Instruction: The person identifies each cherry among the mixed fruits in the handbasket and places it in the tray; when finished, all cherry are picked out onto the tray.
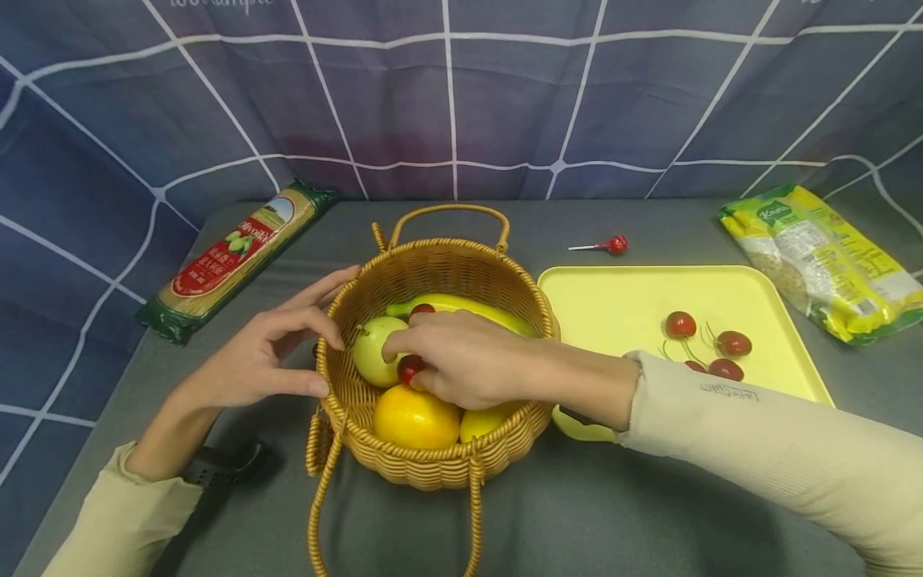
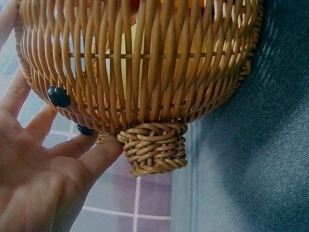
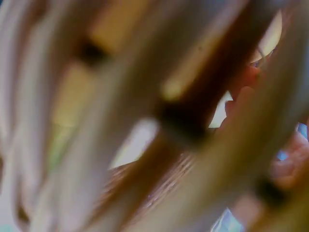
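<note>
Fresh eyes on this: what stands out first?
Likely the wicker basket of fruit at centre, where the right hand pinches a red cherry inside. Then the yellow tray to its right, bearing more cherries; the left hand touches the basket's left rim.

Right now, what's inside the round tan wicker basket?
Green pear, curved yellow banana, round orange fruit, part-hidden yellow fruit, two red cherries. Bare right hand covers the middle; what's beneath is hidden.

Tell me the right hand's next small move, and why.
Probably ease the fingers of the right hand apart to release the cherry: it appears pinched inside the wicker basket, close to the orange, and the left hand rests against the basket's side. More cherries lie on the yellow tray.
</note>
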A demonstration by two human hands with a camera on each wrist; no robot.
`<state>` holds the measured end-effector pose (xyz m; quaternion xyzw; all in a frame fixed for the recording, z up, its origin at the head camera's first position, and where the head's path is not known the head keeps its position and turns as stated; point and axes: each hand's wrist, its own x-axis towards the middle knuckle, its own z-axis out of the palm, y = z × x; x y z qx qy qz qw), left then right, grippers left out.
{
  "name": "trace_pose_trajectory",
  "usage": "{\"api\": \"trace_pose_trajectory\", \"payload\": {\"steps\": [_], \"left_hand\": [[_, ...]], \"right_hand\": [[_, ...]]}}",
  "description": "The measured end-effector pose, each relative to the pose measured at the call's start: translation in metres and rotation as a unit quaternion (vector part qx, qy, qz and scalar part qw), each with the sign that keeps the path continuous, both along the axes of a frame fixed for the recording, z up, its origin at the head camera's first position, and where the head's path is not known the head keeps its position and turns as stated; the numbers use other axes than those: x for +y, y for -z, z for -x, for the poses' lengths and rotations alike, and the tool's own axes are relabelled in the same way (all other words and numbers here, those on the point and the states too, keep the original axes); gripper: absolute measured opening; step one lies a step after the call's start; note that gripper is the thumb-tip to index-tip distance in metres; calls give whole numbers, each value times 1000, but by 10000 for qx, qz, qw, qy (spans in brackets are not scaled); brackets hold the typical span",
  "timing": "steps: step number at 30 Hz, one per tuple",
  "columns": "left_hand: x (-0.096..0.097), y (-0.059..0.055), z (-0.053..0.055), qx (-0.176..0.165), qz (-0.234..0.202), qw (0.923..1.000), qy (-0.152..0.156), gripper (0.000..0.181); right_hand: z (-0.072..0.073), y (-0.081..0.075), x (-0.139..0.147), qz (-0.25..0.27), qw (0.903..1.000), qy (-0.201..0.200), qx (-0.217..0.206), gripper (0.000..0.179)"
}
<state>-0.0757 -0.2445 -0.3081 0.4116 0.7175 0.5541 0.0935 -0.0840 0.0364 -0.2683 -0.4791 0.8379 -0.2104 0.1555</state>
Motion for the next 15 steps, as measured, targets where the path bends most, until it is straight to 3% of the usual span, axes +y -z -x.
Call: {"api": "trace_pose_trajectory", "payload": {"steps": [3,8,15], "left_hand": [[0,0,0,-30,0,10000,-18,36],[0,0,0,-72,-3,10000,-53,36],[0,0,-1,-41,21,10000,-62,37]], "right_hand": [[0,-2,3,132,9999,66,28,31],[-3,-10,10,384,9991,168,1,27],[-9,-25,44,1285,9915,151,105,23]]}}
